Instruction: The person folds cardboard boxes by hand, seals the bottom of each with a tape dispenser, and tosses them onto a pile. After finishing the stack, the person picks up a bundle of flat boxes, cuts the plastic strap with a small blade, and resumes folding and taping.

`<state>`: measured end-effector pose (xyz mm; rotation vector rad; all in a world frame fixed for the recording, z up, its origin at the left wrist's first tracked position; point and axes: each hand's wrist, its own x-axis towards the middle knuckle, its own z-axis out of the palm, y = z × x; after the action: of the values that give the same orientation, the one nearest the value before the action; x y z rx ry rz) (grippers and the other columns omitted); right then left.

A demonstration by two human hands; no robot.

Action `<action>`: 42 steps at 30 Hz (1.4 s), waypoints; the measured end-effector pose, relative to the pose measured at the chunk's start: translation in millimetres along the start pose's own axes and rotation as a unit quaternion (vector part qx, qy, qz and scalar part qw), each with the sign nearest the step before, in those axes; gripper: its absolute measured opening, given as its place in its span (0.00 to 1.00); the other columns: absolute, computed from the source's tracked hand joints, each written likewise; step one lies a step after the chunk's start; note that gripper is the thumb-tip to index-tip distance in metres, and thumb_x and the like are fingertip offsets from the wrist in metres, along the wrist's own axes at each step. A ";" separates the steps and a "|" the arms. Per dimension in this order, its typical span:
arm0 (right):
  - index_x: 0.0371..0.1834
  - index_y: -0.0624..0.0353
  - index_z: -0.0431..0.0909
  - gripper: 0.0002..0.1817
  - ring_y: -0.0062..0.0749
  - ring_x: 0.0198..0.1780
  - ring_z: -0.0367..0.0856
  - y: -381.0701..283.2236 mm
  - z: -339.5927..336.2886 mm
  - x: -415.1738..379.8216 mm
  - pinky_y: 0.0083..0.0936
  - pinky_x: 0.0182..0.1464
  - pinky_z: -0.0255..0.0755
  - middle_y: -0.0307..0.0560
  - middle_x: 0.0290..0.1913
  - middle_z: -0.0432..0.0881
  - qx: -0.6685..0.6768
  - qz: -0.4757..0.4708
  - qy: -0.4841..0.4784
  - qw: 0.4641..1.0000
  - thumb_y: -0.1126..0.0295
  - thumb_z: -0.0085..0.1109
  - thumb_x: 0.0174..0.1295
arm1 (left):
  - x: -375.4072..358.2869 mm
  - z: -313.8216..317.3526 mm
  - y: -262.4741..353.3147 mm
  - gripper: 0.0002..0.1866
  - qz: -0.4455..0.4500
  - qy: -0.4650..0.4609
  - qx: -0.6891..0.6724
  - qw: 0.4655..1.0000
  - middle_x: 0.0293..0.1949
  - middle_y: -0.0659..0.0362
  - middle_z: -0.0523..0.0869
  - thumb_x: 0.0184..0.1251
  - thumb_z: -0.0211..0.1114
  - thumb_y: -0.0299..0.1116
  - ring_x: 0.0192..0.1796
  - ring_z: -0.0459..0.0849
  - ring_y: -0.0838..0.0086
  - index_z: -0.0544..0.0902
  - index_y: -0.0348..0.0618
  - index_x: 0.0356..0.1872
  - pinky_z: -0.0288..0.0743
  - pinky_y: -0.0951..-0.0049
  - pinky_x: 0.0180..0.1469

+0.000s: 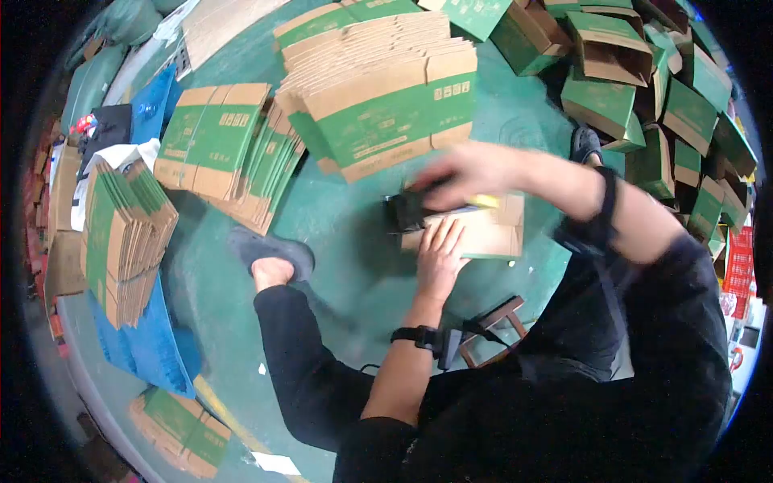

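Note:
A cardboard box [495, 237] lies between my legs on the green floor, its brown face up. My left hand [441, 248] rests on the box's left part with its fingers stretched out. My right hand [471, 175], blurred by motion, is just above the box and closed round a black tape dispenser [405, 212] at the box's left end. A yellow strip [483, 201] shows beside my right hand, over the box's far edge.
A big stack of flat green-and-brown cartons [394, 109] stands ahead. Tied bundles [211, 141] lie at the left. Opened boxes [608, 52] are heaped at the far right. A small wooden stool [503, 314] is near my body.

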<state>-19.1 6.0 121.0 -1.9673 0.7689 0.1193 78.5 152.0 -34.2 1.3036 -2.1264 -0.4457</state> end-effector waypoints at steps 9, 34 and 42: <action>0.46 0.48 0.76 0.20 0.33 0.29 0.81 112.9 46.2 -225.2 0.23 0.35 0.73 0.43 0.30 0.81 0.044 0.123 0.131 0.983 0.64 0.63 0.47 | 19.9 -11.8 9.2 0.18 -0.023 0.068 0.067 0.995 0.45 0.48 0.73 0.51 0.64 0.41 0.49 0.69 0.53 0.76 0.41 0.40 0.63 0.55 0.53; 0.37 0.62 0.79 0.24 0.29 0.39 0.76 214.4 5.8 -363.6 0.25 0.44 0.70 0.45 0.38 0.79 0.303 0.128 0.602 0.728 0.49 0.56 0.53 | 410.0 -54.5 300.3 0.38 0.085 -0.080 -0.499 0.859 0.64 0.54 0.60 0.61 0.47 0.58 0.64 0.61 0.67 0.53 0.41 0.65 0.50 0.66 0.65; 0.55 0.59 0.67 0.27 0.21 0.40 0.71 141.8 -24.8 -421.5 0.16 0.39 0.69 0.38 0.41 0.74 0.440 -0.091 0.696 0.560 0.58 0.58 0.54 | 467.8 -37.8 179.0 0.30 0.047 0.016 -0.148 0.988 0.60 0.47 0.64 0.59 0.57 0.43 0.64 0.60 0.62 0.64 0.33 0.58 0.52 0.67 0.64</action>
<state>-439.4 136.4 190.0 -0.7559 1.1725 -1.8102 -178.4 -179.2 242.6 1.0305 -1.9940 -0.6671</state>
